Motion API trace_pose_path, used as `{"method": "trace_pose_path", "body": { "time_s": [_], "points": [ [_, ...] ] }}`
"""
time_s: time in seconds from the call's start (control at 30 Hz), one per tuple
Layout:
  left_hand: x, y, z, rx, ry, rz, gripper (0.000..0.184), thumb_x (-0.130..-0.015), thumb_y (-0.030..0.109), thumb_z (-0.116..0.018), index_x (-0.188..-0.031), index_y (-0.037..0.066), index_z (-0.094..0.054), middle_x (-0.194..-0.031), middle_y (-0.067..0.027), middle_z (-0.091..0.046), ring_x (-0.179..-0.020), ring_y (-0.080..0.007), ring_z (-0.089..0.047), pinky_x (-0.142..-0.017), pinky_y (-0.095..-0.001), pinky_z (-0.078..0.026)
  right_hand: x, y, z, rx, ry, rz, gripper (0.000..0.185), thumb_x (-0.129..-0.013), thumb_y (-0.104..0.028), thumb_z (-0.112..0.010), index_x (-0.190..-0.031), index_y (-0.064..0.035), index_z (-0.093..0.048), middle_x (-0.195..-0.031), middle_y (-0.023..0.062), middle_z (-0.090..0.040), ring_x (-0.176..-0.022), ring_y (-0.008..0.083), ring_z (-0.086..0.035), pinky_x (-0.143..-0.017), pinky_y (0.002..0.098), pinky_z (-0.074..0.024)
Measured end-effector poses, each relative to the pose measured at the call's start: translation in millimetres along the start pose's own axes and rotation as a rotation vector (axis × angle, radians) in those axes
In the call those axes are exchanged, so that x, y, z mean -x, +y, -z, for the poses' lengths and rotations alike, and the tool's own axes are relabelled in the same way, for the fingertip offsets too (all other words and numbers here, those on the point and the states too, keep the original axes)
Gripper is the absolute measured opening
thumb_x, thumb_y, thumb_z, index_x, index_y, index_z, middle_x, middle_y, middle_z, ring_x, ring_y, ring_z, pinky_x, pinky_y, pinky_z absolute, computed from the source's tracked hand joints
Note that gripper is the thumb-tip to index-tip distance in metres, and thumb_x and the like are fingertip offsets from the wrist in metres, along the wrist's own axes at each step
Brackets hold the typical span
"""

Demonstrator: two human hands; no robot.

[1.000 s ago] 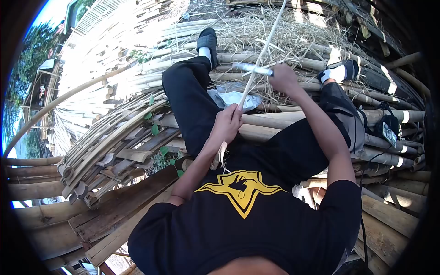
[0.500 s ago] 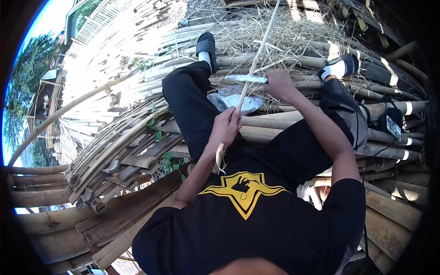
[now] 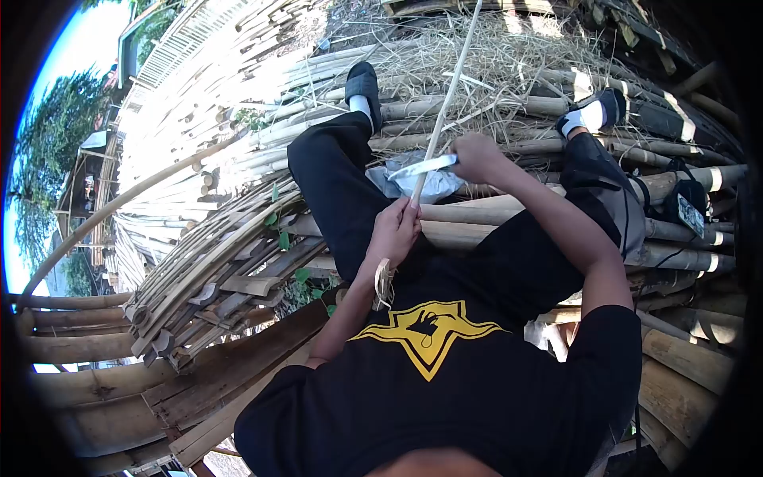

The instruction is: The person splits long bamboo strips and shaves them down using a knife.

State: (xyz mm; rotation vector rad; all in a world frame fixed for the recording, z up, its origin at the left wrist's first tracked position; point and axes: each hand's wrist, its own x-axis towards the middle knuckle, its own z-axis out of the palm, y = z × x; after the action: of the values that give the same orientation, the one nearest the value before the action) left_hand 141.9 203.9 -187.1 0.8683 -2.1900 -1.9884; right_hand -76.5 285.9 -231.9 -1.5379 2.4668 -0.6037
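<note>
My left hand (image 3: 395, 230) is closed around the lower part of a long, thin bamboo strip (image 3: 447, 103), which slants up and away past the top of the view. A frayed end of the strip (image 3: 384, 282) shows below that hand, by my wrist. My right hand (image 3: 479, 159) grips a knife (image 3: 425, 167); its handle is hidden in my fist. The pale blade lies across the strip a short way above my left hand. Behind the blade, a crumpled whitish plastic sheet (image 3: 439, 188) rests between my legs.
Bamboo poles (image 3: 469, 213) lie under and around my legs. Thin shavings (image 3: 501, 67) cover the poles ahead. A stack of split bamboo (image 3: 214, 262) stands at left, beside a long bent pole (image 3: 135, 193). A dark bag (image 3: 685, 203) lies at right.
My right hand has drawn the knife down the strip, closer to my left hand, and the blade is tilted more. My left hand keeps its hold. The view has shifted slightly.
</note>
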Motion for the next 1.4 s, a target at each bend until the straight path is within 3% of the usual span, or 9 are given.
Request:
{"method": "trace_pose_path", "body": {
  "time_s": [0.33, 0.47, 0.73, 0.87, 1.0, 1.2, 1.27, 1.33, 1.4],
  "points": [
    [-11, 11, -4, 0.202, -0.006, 0.069, 0.026, -0.098, 0.025, -0.039, -0.080, 0.006, -0.044, -0.055, 0.0055, -0.032, -0.040, -0.0024, -0.026, -0.036, -0.0183, -0.020, -19, 14, -6, -0.848, -0.354, -0.404, 0.032, -0.072, -0.024, -0.054, -0.082, 0.0051, -0.063, -0.080, 0.0257, -0.062, -0.080, 0.0367, -0.063, -0.072, 0.0444, -0.0492],
    [-3, 12, -5, 0.155, -0.015, 0.106, 0.027, -0.097, 0.023, -0.041, -0.078, 0.006, -0.046, -0.056, 0.0044, -0.036, -0.043, -0.0030, -0.031, -0.038, -0.0193, -0.026, 18, -38, 3, 0.007, -0.225, 0.073, 0.027, -0.068, -0.020, -0.057, -0.076, 0.0049, -0.064, -0.079, 0.0244, -0.063, -0.078, 0.0353, -0.063, -0.074, 0.0445, -0.0507],
    [-14, 17, -4, 0.076, -0.006, 0.083, 0.026, -0.097, 0.022, -0.040, -0.077, 0.005, -0.045, -0.054, 0.0039, -0.035, -0.042, -0.0035, -0.031, -0.037, -0.0203, -0.027, -37, 57, 1, -0.004, 0.319, -0.258, 0.020, -0.070, -0.020, -0.059, -0.072, -0.0005, -0.063, -0.063, 0.0187, -0.061, -0.057, 0.0326, -0.063, -0.050, 0.0400, -0.0512],
    [-11, 20, 0, 0.145, -0.051, 0.125, 0.026, -0.098, 0.027, -0.038, -0.080, 0.008, -0.043, -0.053, 0.0061, -0.029, -0.036, -0.0017, -0.024, -0.032, -0.0180, -0.019, -29, 35, -17, -1.079, -0.458, -0.483, 0.022, -0.073, -0.019, -0.055, -0.071, 0.0021, -0.062, -0.063, 0.0201, -0.061, -0.066, 0.0360, -0.063, -0.060, 0.0433, -0.0507],
    [-6, 10, 0, 0.109, -0.063, 0.133, 0.026, -0.098, 0.028, -0.037, -0.081, 0.009, -0.042, -0.053, 0.0060, -0.028, -0.036, -0.0020, -0.023, -0.032, -0.0180, -0.019, 14, -29, -6, -0.194, -0.192, -0.063, 0.028, -0.071, -0.020, -0.056, -0.081, 0.0042, -0.064, -0.072, 0.0254, -0.062, -0.074, 0.0370, -0.063, -0.072, 0.0439, -0.0505],
    [8, 17, -3, 0.217, -0.130, 0.183, 0.025, -0.098, 0.027, -0.038, -0.081, 0.009, -0.041, -0.054, 0.0054, -0.029, -0.035, -0.0027, -0.023, -0.032, -0.0185, -0.020, -22, 66, 0, 0.086, 0.268, -0.092, 0.029, -0.072, -0.025, -0.059, -0.080, 0.0027, -0.063, -0.073, 0.0243, -0.062, -0.077, 0.0380, -0.063, -0.073, 0.0448, -0.0510],
    [-9, 22, 0, 0.167, -0.078, 0.119, 0.025, -0.098, 0.027, -0.038, -0.081, 0.009, -0.041, -0.054, 0.0055, -0.029, -0.035, -0.0027, -0.023, -0.032, -0.0185, -0.020, -32, 58, -15, 0.057, 0.407, -0.238, 0.023, -0.075, -0.022, -0.057, -0.069, -0.0002, -0.058, -0.059, 0.0125, -0.058, -0.053, 0.0288, -0.060, -0.049, 0.0395, -0.0496],
    [-10, 15, -1, 0.096, -0.038, 0.061, 0.025, -0.098, 0.027, -0.037, -0.081, 0.009, -0.041, -0.053, 0.0058, -0.029, -0.034, -0.0026, -0.024, -0.031, -0.0189, -0.020, -35, 46, -15, -1.175, -0.506, -0.542, 0.022, -0.078, -0.018, -0.054, -0.063, -0.0023, -0.052, -0.050, 0.0017, -0.045, -0.036, 0.0163, -0.044, -0.032, 0.0307, -0.0338],
    [-7, 15, 2, 0.136, -0.048, 0.096, 0.025, -0.098, 0.027, -0.037, -0.082, 0.009, -0.041, -0.053, 0.0059, -0.029, -0.034, -0.0026, -0.024, -0.031, -0.0189, -0.020, -19, 18, -17, -1.105, -0.560, -0.387, 0.020, -0.076, -0.018, -0.054, -0.065, -0.0008, -0.055, -0.050, 0.0027, -0.046, -0.035, 0.0164, -0.044, -0.031, 0.0304, -0.0330]
  ]
}}
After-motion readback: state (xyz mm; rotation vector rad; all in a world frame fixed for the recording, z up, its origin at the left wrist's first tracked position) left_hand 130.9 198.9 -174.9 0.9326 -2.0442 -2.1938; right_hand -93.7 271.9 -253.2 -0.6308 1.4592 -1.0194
